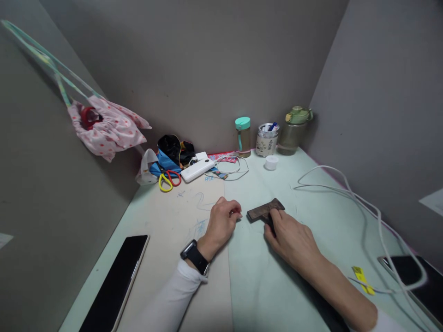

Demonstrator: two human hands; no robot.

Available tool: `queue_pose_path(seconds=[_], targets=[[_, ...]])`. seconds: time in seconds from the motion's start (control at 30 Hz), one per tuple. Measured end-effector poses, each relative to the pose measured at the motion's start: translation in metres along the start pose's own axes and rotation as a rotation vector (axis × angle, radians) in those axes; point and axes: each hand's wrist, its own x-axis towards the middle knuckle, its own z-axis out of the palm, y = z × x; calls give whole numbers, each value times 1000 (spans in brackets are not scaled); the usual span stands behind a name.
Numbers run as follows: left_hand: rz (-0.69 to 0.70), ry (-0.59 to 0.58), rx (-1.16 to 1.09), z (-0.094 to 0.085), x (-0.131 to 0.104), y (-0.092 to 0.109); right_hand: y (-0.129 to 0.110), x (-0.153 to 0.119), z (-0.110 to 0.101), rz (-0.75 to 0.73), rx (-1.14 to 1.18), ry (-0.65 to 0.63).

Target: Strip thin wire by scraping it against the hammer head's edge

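Note:
My right hand (292, 237) grips a dark hammer (259, 212) close behind its brown metal head, which lies low over the pale green tabletop. Below that forearm a long black shape shows, probably its handle, mostly covered by the arm. To the left, my left hand (223, 219) rests near the seam between the beige sheet and the green surface, thumb and fingertips pinched together. A tiny reddish spot shows at those fingertips, too small to name. A black watch is on the left wrist. The two hands are apart, with the hammer head between them.
A large phone or tablet (116, 281) lies at left, another dark-screened device (415, 281) at right beside a looping white cable (379, 221). Scissors (166, 181), a white power bank (197, 170), a green-lidded bottle (243, 138), a pen tin (266, 145) and a jug (292, 133) stand behind.

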Motion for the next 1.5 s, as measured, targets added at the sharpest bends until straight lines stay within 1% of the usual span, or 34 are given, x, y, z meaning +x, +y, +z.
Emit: queue_pose_path(seconds=[0.2,0.33,0.4,0.47,0.6,0.7,0.87,1.0,1.07,1.13,1.2,1.3,1.4,1.5], targets=[[-51,-58,-115,-2,-1,-6,0,1,1,37,97,-2],[-118,-88,-226,1,3,-10,3,7,1,123,254,15],[-124,-90,-251,1,4,-12,7,10,0,180,380,35],[-120,-88,-258,2,4,-13,11,13,-2,229,555,38],[-109,-92,-247,0,3,-13,13,16,-5,264,995,-38],[-86,-94,-227,-1,2,-13,11,17,-7,278,1242,-58],[-55,-116,-176,-2,0,-13,6,12,-8,305,1457,-43],[5,-120,-144,-2,0,-13,-2,6,-9,272,1556,-131],[17,-127,-146,-2,0,-14,-7,3,-10,241,1553,-166],[11,-125,-145,-2,0,-15,-11,0,-10,185,1485,-185],[3,-113,-132,-1,0,-16,-15,-3,-10,137,1357,-204],[8,-92,-101,-1,-2,-18,-22,-7,-11,122,1149,-217],[11,-95,-66,0,-5,-18,-26,-9,-16,100,952,-193],[8,-106,-23,0,-6,-17,-27,-8,-23,40,771,-100]])
